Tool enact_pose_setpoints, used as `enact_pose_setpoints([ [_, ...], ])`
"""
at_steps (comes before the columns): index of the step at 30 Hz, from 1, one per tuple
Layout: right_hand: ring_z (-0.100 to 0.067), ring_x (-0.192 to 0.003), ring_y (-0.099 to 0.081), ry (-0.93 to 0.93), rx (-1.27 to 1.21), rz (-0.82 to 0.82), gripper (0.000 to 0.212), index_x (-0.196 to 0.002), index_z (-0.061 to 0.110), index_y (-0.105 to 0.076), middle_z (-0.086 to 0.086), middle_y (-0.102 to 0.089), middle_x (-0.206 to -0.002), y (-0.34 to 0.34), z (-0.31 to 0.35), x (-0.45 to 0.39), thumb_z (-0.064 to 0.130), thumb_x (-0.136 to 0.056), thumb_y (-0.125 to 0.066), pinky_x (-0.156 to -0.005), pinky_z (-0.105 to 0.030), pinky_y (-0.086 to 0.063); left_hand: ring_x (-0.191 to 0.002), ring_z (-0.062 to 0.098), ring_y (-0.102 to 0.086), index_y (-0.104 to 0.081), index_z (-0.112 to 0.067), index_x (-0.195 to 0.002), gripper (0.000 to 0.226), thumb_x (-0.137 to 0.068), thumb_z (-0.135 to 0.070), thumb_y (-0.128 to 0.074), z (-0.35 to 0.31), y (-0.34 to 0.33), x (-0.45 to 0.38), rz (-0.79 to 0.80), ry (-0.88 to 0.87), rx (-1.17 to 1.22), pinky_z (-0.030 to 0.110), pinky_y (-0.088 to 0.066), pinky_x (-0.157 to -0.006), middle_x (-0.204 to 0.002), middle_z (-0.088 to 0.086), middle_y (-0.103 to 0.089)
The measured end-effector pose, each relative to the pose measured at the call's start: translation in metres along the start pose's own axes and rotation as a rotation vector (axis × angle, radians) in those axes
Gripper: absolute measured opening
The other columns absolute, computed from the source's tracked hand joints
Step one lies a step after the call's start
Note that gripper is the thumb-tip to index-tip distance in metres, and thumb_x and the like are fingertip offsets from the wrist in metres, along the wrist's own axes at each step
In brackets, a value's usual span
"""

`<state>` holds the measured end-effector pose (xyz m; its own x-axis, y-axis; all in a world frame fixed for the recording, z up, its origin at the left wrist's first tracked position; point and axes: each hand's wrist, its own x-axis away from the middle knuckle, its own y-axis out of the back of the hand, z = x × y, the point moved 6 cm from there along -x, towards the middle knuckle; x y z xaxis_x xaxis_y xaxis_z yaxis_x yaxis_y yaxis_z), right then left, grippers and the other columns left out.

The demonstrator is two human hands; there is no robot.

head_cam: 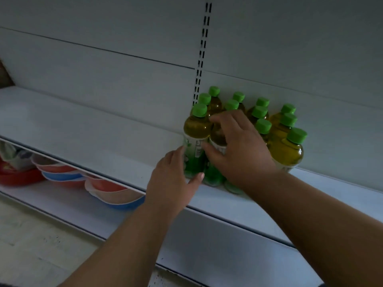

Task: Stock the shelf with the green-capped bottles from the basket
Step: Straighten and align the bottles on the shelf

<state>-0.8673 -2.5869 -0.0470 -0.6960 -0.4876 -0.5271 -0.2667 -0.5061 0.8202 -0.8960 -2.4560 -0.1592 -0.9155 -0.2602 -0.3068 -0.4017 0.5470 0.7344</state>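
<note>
Several green-capped bottles (287, 150) of yellow-green drink stand grouped on the white shelf (103, 129), just right of the slotted upright. The front-left bottle (195, 139) stands at the group's left edge. My left hand (174, 181) rests flat against the lower side of that bottle, fingers apart, holding nothing. My right hand (238, 150) wraps around the bottle beside it, whose cap is hidden under my fingers. The basket is not in view.
The shelf stretches bare to the left of the bottles, and a slotted upright (202, 52) runs up the back panel. On the lower shelf at left lie stacked red and blue bowls (116, 193) and a red basin (18, 175).
</note>
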Motion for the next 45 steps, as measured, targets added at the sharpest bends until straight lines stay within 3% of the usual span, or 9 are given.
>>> enact_pose_setpoints([
  [6, -0.016, -0.114, -0.052, -0.009, 0.069, 0.056, 0.051, -0.137, 0.017, -0.05, -0.002, -0.044, -0.135, 0.004, 0.009, -0.055, 0.032, -0.091, -0.066, -0.089, -0.021, -0.038, -0.132, 0.022, -0.042, -0.03, -0.017, -0.151, 0.086, -0.084, -0.057, -0.066, 0.001, 0.0, -0.035, -0.06, 0.016, 0.136, 0.034, -0.036, -0.107, -0.144, 0.003, -0.046],
  [10, -0.017, -0.112, -0.052, -0.071, 0.111, 0.164, 0.051, -0.138, 0.02, -0.048, -0.002, -0.047, -0.13, -0.006, 0.007, -0.074, 0.038, -0.093, -0.062, -0.084, -0.023, -0.035, -0.128, 0.02, -0.044, -0.033, -0.02, -0.148, 0.079, -0.085, -0.056, -0.066, 0.004, 0.008, -0.045, -0.057, -0.034, 0.15, 0.032, -0.038, -0.104, -0.138, -0.001, -0.048],
  [14, -0.015, -0.096, -0.049, -0.123, 0.238, 0.326, 0.042, -0.127, 0.02, -0.053, -0.003, -0.054, -0.114, -0.015, 0.007, -0.087, 0.047, -0.095, -0.057, -0.076, -0.029, -0.036, -0.126, 0.019, -0.046, -0.037, -0.02, -0.145, 0.074, -0.085, -0.05, -0.07, 0.02, 0.002, -0.047, -0.008, -0.009, 0.137, 0.027, -0.037, -0.097, -0.138, 0.0, -0.048],
  [17, -0.015, -0.093, -0.047, -0.118, 0.303, 0.382, 0.032, -0.12, 0.017, -0.055, -0.004, -0.057, -0.112, -0.021, 0.008, -0.096, 0.04, -0.098, -0.055, -0.075, -0.029, -0.035, -0.122, 0.018, -0.05, -0.04, -0.024, -0.142, 0.07, -0.084, -0.047, -0.073, 0.025, -0.007, -0.047, 0.023, -0.012, 0.158, 0.025, -0.038, -0.092, -0.133, -0.003, -0.052],
  [26, -0.014, -0.097, -0.053, -0.103, 0.17, 0.369, 0.027, -0.116, 0.022, -0.061, 0.004, -0.058, -0.107, -0.019, 0.002, -0.102, 0.032, -0.092, -0.066, -0.072, -0.025, -0.037, -0.11, 0.016, -0.058, -0.054, -0.019, -0.131, 0.051, -0.087, -0.039, -0.072, 0.04, -0.023, -0.056, 0.058, 0.078, 0.206, 0.024, -0.044, -0.084, -0.123, -0.003, -0.061],
  [36, -0.012, -0.097, -0.051, -0.096, 0.12, 0.332, 0.03, -0.121, 0.027, -0.059, 0.007, -0.056, -0.11, -0.021, -0.007, -0.097, 0.03, -0.092, -0.066, -0.079, -0.026, -0.036, -0.103, 0.014, -0.059, -0.056, -0.019, -0.123, 0.052, -0.081, -0.041, -0.078, 0.046, -0.036, -0.061, 0.007, 0.096, 0.229, 0.025, -0.047, -0.08, -0.114, -0.004, -0.059],
  [41, -0.012, -0.098, -0.052, -0.089, 0.098, 0.348, 0.031, -0.122, 0.026, -0.059, 0.008, -0.055, -0.108, -0.02, -0.007, -0.098, 0.029, -0.092, -0.066, -0.077, -0.026, -0.036, -0.112, 0.018, -0.056, -0.052, -0.02, -0.132, 0.064, -0.079, -0.042, -0.079, 0.045, -0.051, -0.047, 0.031, 0.096, 0.178, 0.039, -0.054, -0.093, -0.122, -0.002, -0.059],
  [45, -0.01, -0.099, -0.052, -0.084, 0.074, 0.346, 0.031, -0.122, 0.027, -0.06, 0.012, -0.054, -0.107, -0.021, -0.008, -0.1, 0.029, -0.092, -0.067, -0.08, -0.025, -0.038, -0.111, 0.021, -0.057, -0.053, -0.015, -0.129, 0.054, -0.084, -0.034, -0.075, 0.048, -0.054, -0.042, -0.024, 0.161, 0.16, 0.039, -0.052, -0.093, -0.12, 0.003, -0.06],
])
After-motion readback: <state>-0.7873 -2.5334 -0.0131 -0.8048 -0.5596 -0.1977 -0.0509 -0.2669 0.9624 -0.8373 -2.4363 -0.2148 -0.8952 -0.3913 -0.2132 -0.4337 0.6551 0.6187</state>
